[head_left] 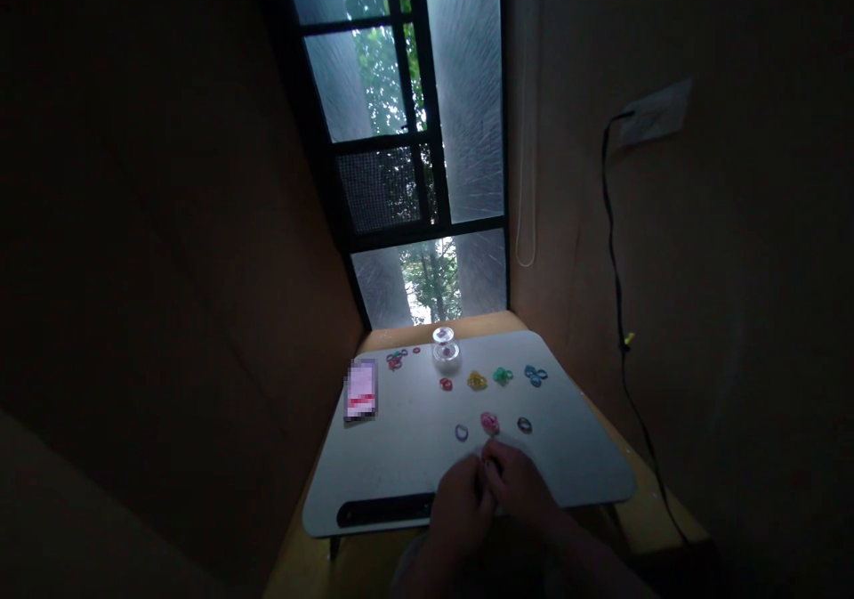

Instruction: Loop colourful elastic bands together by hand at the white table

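Note:
My left hand (462, 494) and my right hand (519, 481) meet over the near edge of a white lap table (393, 457). Their fingertips are pinched together, and whatever is between them is too small and dark to make out. Just beyond the fingers lies a pile of pink bands (489, 422), which look like small hair ties. A pale purple band (462, 433) is to its left and a dark band (525, 424) to its right. Farther back sit red bands (446, 384), yellow bands (476, 380), green bands (503, 375) and blue bands (535, 375) in separate groups.
A clear round container (446, 352) stands at the back, near mixed bands (396, 359). A blurred-out phone-like rectangle (361, 389) lies on the left. A dark slot (383, 510) runs along the near edge. A black cable (615, 261) hangs down the right wall; a window (427, 279) is behind.

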`<state>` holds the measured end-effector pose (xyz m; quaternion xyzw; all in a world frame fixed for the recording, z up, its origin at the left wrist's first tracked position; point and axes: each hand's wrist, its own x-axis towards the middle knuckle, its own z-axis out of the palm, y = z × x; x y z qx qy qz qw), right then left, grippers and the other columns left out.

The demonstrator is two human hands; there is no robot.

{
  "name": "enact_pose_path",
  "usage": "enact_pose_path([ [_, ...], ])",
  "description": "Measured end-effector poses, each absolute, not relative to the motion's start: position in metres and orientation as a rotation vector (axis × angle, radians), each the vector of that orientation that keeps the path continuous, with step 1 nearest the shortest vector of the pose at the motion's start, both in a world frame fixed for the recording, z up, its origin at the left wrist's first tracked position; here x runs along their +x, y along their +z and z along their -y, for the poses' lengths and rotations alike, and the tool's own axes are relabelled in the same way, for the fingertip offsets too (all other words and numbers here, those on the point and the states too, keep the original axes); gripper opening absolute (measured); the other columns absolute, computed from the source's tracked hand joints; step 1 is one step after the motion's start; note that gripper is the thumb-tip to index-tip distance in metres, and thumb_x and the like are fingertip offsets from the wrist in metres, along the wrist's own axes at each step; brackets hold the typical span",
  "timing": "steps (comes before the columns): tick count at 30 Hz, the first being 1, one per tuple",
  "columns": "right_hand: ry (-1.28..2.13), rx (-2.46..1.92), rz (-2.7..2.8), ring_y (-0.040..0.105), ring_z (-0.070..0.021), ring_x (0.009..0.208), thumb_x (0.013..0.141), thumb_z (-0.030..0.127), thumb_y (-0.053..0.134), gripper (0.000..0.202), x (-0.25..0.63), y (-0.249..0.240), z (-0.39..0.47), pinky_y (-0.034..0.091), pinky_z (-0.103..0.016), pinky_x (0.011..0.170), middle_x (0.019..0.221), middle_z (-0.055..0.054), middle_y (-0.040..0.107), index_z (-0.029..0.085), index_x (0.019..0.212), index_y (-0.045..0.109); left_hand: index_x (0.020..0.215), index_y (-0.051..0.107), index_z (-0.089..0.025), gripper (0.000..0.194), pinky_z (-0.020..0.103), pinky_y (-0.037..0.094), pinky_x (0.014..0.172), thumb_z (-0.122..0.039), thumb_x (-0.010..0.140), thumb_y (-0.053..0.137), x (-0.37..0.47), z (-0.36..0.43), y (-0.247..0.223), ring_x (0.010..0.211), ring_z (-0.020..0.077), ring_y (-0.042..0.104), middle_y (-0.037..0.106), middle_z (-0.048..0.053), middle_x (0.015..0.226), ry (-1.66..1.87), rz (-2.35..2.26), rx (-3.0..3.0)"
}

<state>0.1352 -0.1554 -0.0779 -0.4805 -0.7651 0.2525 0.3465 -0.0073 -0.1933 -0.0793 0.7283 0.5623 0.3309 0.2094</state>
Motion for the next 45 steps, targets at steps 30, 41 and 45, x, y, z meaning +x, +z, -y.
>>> enact_pose_path([
  [30,0.669,-1.212,1.905,0.053,-0.0145,0.06,0.085,0.025,0.049,0.015,0.135,-0.086,0.145,0.034,-0.024,0.058,0.063,0.002,0.056,0.021,0.071,0.051,0.092,0.068,-0.015,0.023,0.025,0.043,0.063,-0.036,0.089,0.058,-0.019,0.178,-0.07,0.067,0.0145,0.058,0.066,0.002,0.074,1.094,-1.379,1.613],
  [41,0.777,-1.1,1.886,0.051,-0.0143,0.062,0.084,0.026,0.052,0.013,0.14,-0.085,0.144,0.036,-0.025,0.06,0.065,0.003,0.054,0.021,0.072,0.05,0.08,0.054,-0.018,0.021,0.023,0.038,0.058,-0.036,0.091,0.055,-0.017,0.179,-0.076,0.063,0.0126,0.05,0.055,-0.002,0.07,1.113,-1.444,1.639],
  [45,0.816,-1.047,1.884,0.052,-0.0147,0.065,0.085,0.025,0.049,0.012,0.142,-0.083,0.145,0.037,-0.025,0.062,0.067,0.002,0.055,0.02,0.074,0.052,0.081,0.055,-0.019,0.016,0.024,0.037,0.061,-0.031,0.09,0.053,-0.017,0.179,-0.075,0.066,0.0135,0.051,0.057,-0.002,0.071,1.113,-1.471,1.671],
])
